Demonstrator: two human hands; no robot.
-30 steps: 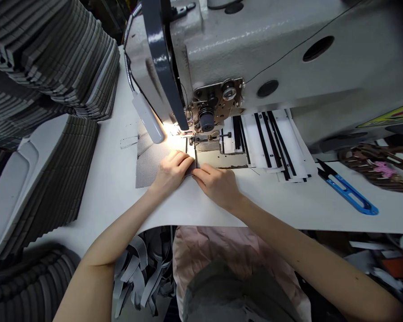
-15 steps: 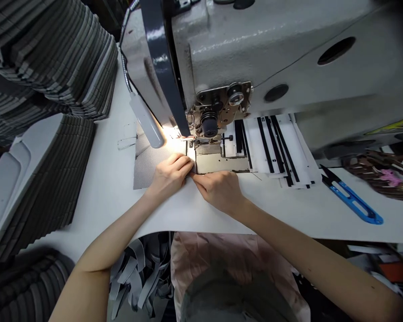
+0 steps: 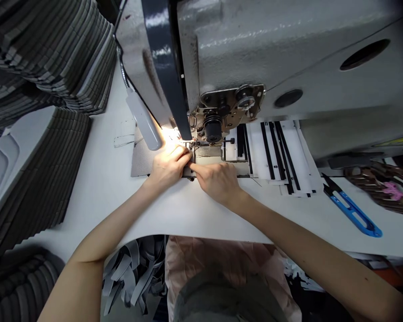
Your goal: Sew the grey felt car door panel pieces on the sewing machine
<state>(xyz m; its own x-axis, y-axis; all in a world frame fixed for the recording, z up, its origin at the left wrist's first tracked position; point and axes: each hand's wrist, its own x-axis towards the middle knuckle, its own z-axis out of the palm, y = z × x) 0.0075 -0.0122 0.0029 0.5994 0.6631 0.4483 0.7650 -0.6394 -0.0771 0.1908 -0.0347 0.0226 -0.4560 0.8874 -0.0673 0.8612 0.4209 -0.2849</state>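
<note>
A grey fabric piece lies on the white table under the presser foot of a large grey sewing machine. My left hand rests on the fabric with its fingers together, pressing its right edge close to the needle. My right hand lies beside it on the metal plate, fingers curled and pinching the fabric edge just in front of the foot. The fingertips of both hands almost meet. A small lamp lights the spot.
Tall stacks of grey cut pieces fill the left side and another stack lies nearer. White strips with black bands sit right of the needle. Blue thread snips lie further right. Grey scraps hang below the table edge.
Both hands have slid forward with the fabric toward the presser foot, so less grey fabric shows in front of it. The camera has moved closer to the machine.
</note>
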